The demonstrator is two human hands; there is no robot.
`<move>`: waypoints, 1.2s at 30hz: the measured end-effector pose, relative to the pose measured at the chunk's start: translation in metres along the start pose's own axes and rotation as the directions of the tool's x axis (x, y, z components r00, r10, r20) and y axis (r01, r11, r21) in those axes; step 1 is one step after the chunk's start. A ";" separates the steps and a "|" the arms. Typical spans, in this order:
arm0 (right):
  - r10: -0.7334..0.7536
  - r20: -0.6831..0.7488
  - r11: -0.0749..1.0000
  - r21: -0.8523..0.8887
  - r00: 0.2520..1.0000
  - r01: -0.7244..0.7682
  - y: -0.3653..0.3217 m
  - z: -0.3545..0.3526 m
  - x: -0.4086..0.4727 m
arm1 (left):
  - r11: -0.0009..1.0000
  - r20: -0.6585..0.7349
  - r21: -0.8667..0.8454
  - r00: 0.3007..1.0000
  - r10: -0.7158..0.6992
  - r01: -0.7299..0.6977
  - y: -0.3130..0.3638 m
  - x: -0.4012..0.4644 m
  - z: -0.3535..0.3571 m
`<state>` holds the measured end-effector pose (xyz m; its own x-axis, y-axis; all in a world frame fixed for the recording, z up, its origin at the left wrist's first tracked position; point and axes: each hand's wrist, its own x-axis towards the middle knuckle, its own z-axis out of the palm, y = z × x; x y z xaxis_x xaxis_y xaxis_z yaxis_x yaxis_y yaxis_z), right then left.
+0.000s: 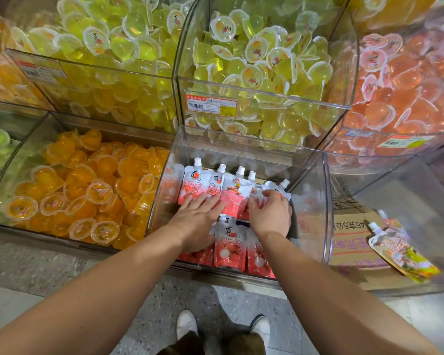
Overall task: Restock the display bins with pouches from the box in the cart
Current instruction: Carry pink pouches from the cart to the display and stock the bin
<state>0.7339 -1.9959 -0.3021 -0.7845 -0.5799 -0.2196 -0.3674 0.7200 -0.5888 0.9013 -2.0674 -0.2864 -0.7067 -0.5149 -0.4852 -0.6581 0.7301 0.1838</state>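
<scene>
A clear acrylic display bin (326, 201) at lower centre holds several red-and-white spouted pouches (230, 242), standing in a back row and a front row. My left hand (198, 221) lies flat with straight fingers on the back-row pouches at the left. My right hand (271, 213) rests on the right end of that row, fingers bent over the top of a pouch (277, 187) that leans to the right. The cart is out of view.
A cardboard box (354, 242) sits behind the clear wall of the bin to the right, with a yellow-and-white pouch (400, 252) lying on it. Bins of orange (87, 190), yellow (254, 62) and pink (405, 78) jelly cups surround. My shoes (260, 329) stand on speckled floor.
</scene>
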 end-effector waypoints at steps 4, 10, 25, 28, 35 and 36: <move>0.040 0.140 0.993 -0.112 0.989 -0.024 0.011 -0.002 -0.002 | 0.998 -0.066 -0.049 0.997 0.038 -0.042 0.002 0.002 0.001; -0.053 0.340 0.987 -0.122 0.939 0.100 0.020 -0.002 0.002 | 0.997 0.076 0.043 0.995 0.067 -0.071 0.007 0.012 0.004; -0.305 0.315 0.905 -0.198 0.899 0.377 -0.015 -0.067 -0.046 | 0.992 -0.093 -0.086 0.990 -0.105 0.097 0.055 -0.020 -0.046; -0.510 0.159 0.821 -0.205 0.845 0.534 -0.017 -0.114 -0.059 | 0.984 -0.247 -0.117 0.956 -0.159 0.133 0.092 -0.030 -0.070; -0.323 -0.054 0.864 -0.425 0.945 0.271 0.112 -0.273 -0.086 | 0.999 -0.446 -0.047 0.895 -0.028 0.008 0.277 -0.056 -0.089; -0.291 -0.081 0.874 -0.427 0.953 0.231 0.140 -0.297 -0.093 | 0.999 -0.451 -0.013 0.892 0.027 -0.037 0.314 -0.059 -0.084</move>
<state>0.6072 -1.7276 -0.1336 -0.6810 -0.7319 0.0250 -0.7159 0.6582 -0.2329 0.7141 -1.8455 -0.1279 -0.7654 -0.6422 -0.0419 -0.6349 0.7428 0.2125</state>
